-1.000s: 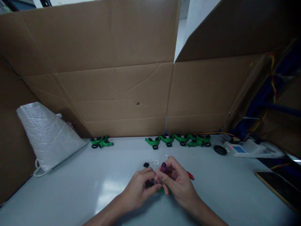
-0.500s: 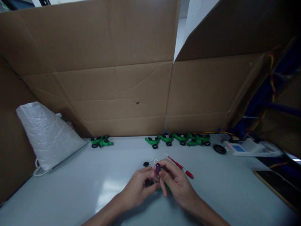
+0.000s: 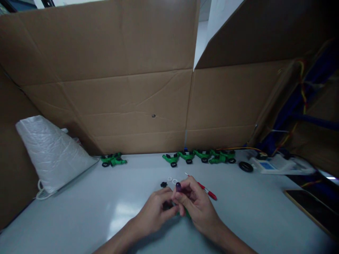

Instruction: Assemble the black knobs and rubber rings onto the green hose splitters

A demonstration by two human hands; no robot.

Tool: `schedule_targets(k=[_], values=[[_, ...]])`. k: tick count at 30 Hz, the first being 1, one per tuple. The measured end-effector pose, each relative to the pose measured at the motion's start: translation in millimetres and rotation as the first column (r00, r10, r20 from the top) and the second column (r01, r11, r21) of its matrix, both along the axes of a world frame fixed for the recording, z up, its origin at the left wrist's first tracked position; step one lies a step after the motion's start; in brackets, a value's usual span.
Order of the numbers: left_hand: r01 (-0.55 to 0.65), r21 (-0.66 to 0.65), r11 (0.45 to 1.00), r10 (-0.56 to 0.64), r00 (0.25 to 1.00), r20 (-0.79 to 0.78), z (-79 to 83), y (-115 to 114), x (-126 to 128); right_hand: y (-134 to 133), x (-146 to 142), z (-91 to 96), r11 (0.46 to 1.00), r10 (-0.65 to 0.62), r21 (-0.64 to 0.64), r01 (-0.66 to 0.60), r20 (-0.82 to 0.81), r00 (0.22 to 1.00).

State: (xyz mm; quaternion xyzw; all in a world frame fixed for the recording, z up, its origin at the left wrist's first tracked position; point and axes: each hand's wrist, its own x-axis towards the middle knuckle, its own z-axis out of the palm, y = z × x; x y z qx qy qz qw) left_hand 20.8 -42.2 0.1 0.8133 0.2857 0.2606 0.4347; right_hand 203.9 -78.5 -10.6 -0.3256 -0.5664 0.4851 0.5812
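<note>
Close together over the table, my two hands work at a small part. My right hand (image 3: 200, 208) is closed, its thumb and fingers pinching a dark purple round-ended piece (image 3: 178, 187) that points upward. My left hand (image 3: 156, 211) is closed around a green fitting (image 3: 188, 213) with a dark part; most of it is hidden by my fingers. Just beyond the hands lie a small black piece (image 3: 164, 184) and two white rings (image 3: 174, 181). To the right of my right hand is a red screwdriver (image 3: 211, 194), partly covered by it.
Several green Y-shaped fittings (image 3: 170, 159) line the back of the table, with more green fittings (image 3: 113, 160) at left. A black ring (image 3: 245, 167) lies near a white power strip (image 3: 280, 165). A white bag (image 3: 53, 155) stands left; cardboard (image 3: 143, 98) walls the back.
The hands stay in nearly the same place. My right fingers have shifted around the purple-ended piece, and less of the green fitting shows. The view has turned slightly.
</note>
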Motion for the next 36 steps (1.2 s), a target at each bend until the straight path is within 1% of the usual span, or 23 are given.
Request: schedule_targets(k=[4,8,14,16,19,21,24,26,28,30,36], values=[[-0.027,0.036,0.999,0.027,0.999,-0.025,-0.8,-1,0,2,-2,-1.7,0.999,-0.050,-0.006,0.049,-0.039,0.998],[-0.018,0.038,0.999,0.018,1.000,-0.019,-2.3,0,-1,1,-1,3.8,0.998,-0.010,-0.055,0.007,-0.050,0.999],[-0.039,0.035,0.999,0.039,0.999,-0.005,-3.9,0,0,-2,12,19.2,0.999,0.043,-0.014,-0.042,0.102,0.994],[-0.040,0.006,0.999,0.040,0.999,0.003,-4.3,-1,1,-1,17,25.6,0.997,0.071,-0.025,-0.068,0.127,0.989],[-0.032,-0.050,0.998,0.034,0.999,0.035,-5.4,-1,1,3,22,34.4,0.985,0.170,-0.044,-0.166,0.136,0.976],[-0.038,-0.054,0.998,0.040,0.999,0.036,-5.6,-1,1,5,22,38.1,0.975,0.220,-0.044,-0.216,0.126,0.967],[-0.017,-0.041,0.999,0.018,1.000,0.021,-3.6,0,1,7,21,38.7,0.969,0.242,-0.070,-0.236,0.098,0.965],[0.006,-0.061,0.998,-0.004,0.999,0.034,-1.1,0,1,7,20,36.6,0.967,0.249,-0.088,-0.241,0.099,0.963],[0.013,-0.084,0.996,-0.008,0.998,0.059,1.0,0,2,6,19,34.4,0.971,0.237,-0.067,-0.231,0.122,0.964],[0.012,-0.090,0.996,-0.006,0.998,0.069,2.3,-1,2,6,18,33.3,0.979,0.202,-0.019,-0.202,0.160,0.966],[0.001,-0.023,1.000,-0.001,1.000,0.005,2.9,0,1,3,15,35.1,0.991,0.021,0.122,-0.060,0.295,0.955]])
